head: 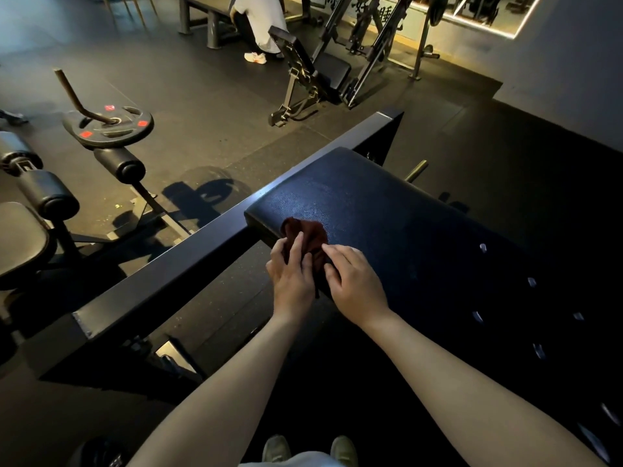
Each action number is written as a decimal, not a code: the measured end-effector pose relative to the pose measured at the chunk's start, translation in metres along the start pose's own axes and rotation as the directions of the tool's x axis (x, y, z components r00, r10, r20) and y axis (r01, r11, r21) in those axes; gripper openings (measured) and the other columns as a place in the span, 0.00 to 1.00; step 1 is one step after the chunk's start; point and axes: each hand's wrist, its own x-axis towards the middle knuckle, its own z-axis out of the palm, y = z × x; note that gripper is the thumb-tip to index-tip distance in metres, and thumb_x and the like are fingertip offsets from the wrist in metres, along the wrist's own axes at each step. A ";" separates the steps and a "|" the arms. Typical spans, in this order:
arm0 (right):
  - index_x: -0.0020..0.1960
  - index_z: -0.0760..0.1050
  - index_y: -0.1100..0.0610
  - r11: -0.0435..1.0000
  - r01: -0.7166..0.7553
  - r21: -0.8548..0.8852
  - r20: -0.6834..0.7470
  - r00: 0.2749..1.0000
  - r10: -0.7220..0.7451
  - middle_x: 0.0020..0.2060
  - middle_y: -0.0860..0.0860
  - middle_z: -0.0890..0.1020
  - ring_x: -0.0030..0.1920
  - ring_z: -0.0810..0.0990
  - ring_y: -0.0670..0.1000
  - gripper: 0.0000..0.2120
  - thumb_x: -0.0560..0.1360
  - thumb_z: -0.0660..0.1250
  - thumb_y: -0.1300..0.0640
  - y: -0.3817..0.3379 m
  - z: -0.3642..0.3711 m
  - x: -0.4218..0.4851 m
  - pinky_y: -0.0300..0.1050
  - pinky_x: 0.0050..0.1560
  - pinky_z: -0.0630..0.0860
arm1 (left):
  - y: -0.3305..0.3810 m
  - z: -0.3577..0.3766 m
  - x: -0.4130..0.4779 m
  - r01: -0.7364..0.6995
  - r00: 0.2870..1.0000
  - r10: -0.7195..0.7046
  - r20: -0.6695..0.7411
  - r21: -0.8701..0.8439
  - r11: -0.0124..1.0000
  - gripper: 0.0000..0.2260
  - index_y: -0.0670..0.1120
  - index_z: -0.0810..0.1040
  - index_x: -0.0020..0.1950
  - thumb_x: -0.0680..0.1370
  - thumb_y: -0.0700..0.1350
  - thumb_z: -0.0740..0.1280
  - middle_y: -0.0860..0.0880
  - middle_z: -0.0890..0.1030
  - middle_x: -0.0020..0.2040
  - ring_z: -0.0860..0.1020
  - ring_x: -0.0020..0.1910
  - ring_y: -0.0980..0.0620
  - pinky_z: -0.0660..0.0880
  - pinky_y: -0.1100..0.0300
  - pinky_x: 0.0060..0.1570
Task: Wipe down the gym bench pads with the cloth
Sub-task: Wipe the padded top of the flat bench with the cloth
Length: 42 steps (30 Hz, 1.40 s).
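Observation:
A dark red cloth (308,234) lies bunched on the near left corner of a wide black bench pad (387,210). My left hand (291,271) is on the cloth's left side, its fingers curled into the fabric. My right hand (354,279) touches the cloth's right side, with its fingertips pinching the fabric at the pad's edge. Both hands partly cover the lower half of the cloth.
A black steel frame beam (202,254) runs diagonally along the pad's left. A weight plate on a bar (108,124) and roller pads (47,193) stand to the left. An adjustable bench (313,69) and a person (259,25) are at the back. My shoes (310,448) show below.

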 end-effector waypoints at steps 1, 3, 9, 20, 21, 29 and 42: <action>0.70 0.74 0.55 1.000 -0.017 0.024 -0.033 0.999 0.018 0.64 0.50 0.77 0.65 0.72 0.49 0.18 0.81 0.62 0.55 0.002 -0.001 -0.003 0.44 0.66 0.70 | 0.003 0.003 -0.008 -0.024 1.000 0.024 0.014 -0.031 0.999 0.19 0.58 0.68 0.76 0.85 0.49 0.59 0.53 0.57 0.75 0.56 0.67 0.56 0.57 0.61 0.69; 0.67 0.77 0.56 0.995 -0.049 0.087 -0.111 0.992 0.059 0.60 0.51 0.78 0.62 0.73 0.50 0.16 0.80 0.64 0.57 0.006 -0.002 -0.008 0.42 0.64 0.70 | 0.004 0.012 -0.026 -0.097 0.995 0.098 0.026 -0.022 0.995 0.19 0.56 0.70 0.75 0.84 0.46 0.62 0.51 0.60 0.75 0.55 0.65 0.60 0.49 0.73 0.69; 0.66 0.76 0.58 0.998 -0.033 0.048 -0.109 0.993 0.038 0.58 0.52 0.77 0.59 0.75 0.52 0.16 0.79 0.65 0.58 0.007 0.001 -0.013 0.48 0.62 0.73 | -0.003 0.005 -0.024 -0.151 0.988 0.151 0.013 -0.009 0.989 0.18 0.54 0.75 0.72 0.82 0.42 0.64 0.51 0.65 0.71 0.65 0.66 0.49 0.61 0.59 0.71; 0.65 0.76 0.59 0.996 -0.039 0.077 -0.090 0.995 0.046 0.62 0.54 0.75 0.63 0.74 0.53 0.16 0.80 0.64 0.57 0.012 -0.005 -0.025 0.48 0.64 0.73 | 0.011 0.019 -0.038 -0.077 0.997 0.076 -0.020 -0.011 0.997 0.20 0.53 0.75 0.72 0.83 0.55 0.55 0.51 0.65 0.73 0.60 0.63 0.54 0.58 0.59 0.70; 0.65 0.76 0.59 0.997 -0.035 0.069 -0.082 0.996 0.041 0.62 0.54 0.75 0.63 0.74 0.53 0.15 0.80 0.64 0.56 0.013 -0.005 -0.027 0.48 0.63 0.74 | 0.011 0.021 -0.042 -0.092 0.996 0.092 -0.017 -0.013 0.996 0.18 0.53 0.75 0.71 0.83 0.52 0.58 0.51 0.65 0.73 0.61 0.62 0.54 0.58 0.60 0.69; 0.72 0.72 0.57 0.990 0.108 -0.093 0.018 0.994 -0.106 0.67 0.54 0.75 0.67 0.71 0.56 0.22 0.79 0.61 0.55 0.011 -0.005 -0.030 0.50 0.69 0.69 | 0.015 0.005 -0.011 -0.043 0.999 0.044 -0.014 0.086 0.995 0.16 0.53 0.76 0.71 0.84 0.48 0.61 0.51 0.67 0.72 0.65 0.65 0.46 0.62 0.59 0.66; 0.73 0.71 0.57 0.983 0.005 -0.183 -0.029 1.000 -0.011 0.65 0.56 0.75 0.66 0.72 0.57 0.22 0.81 0.59 0.51 0.022 -0.023 -0.068 0.54 0.68 0.71 | 0.030 0.014 -0.047 -0.123 0.990 0.118 0.074 0.069 0.990 0.16 0.53 0.75 0.71 0.84 0.47 0.61 0.53 0.68 0.71 0.66 0.64 0.50 0.66 0.58 0.64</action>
